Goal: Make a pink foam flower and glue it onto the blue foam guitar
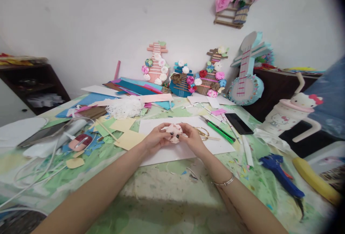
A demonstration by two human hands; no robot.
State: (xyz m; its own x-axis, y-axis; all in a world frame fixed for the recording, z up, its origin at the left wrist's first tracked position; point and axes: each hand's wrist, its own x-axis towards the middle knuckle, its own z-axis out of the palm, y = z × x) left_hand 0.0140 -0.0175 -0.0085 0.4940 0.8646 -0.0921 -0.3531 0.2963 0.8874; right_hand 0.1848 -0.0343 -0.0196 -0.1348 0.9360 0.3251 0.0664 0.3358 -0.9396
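Both hands meet over a white sheet (215,149) near the middle of the table. Between them is a small pale pink paper flower (174,130), its folds facing up. My left hand (157,136) pinches its left side with curled fingers. From the right, my right hand (193,139) grips the same flower, thumb near its front. Dark fingernails show against the paper. Just right of my right hand lie gold-handled scissors (203,132), partly hidden by it.
A green cutter (221,131), a black phone (239,123), a blue glue gun (281,174) and a white tumbler (287,115) are at the right. White shreds (126,107) and yellow paper (129,140) lie left. Paper-flowered instruments (182,79) stand against the wall.
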